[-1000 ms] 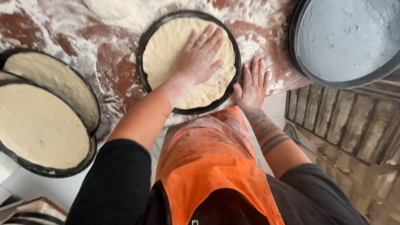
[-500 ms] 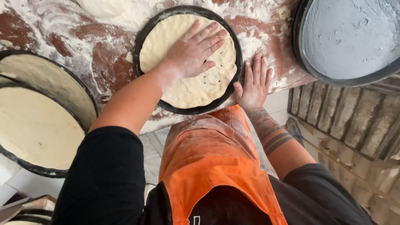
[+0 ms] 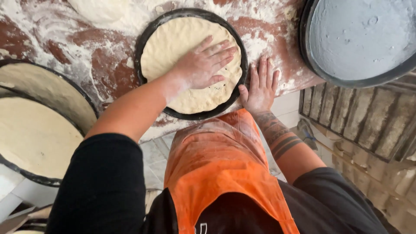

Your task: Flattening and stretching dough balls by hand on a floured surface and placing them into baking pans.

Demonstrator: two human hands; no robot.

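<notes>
Head view looks straight down on a floured reddish stone counter (image 3: 108, 69), where a round dark pan (image 3: 149, 34) sits near the front edge, about midway along it. A disc of raw dough (image 3: 173, 43) fills the pan almost to its rim. The left hand (image 3: 203, 65) lies flat on the dough, fingers spread and palm down, pressing rather than gripping; it closes on nothing. The right hand (image 3: 260, 86) rests open on the counter, touching the pan's right rim, fingers straight and holding nothing.

The dough looks soft and pliable, likely to stretch or tear if lifted by one edge, and its dusted surface probably keeps it from sticking to the palm. The pan seems thin, stiff and light; in my judgement the rim is the sensible place to take hold, since the dough itself would sag.

At the left edge of the counter two more dark pans overlap, the farther one (image 3: 47, 89) and the nearer one (image 3: 30, 143), each lined with dough. At the far right corner stands a large grey floured tray (image 3: 359, 39), well apart from the hands. Another pale dough piece (image 3: 97, 8) lies at the far edge. An orange apron (image 3: 216, 173) hangs close against the front edge, beneath both forearms.
</notes>
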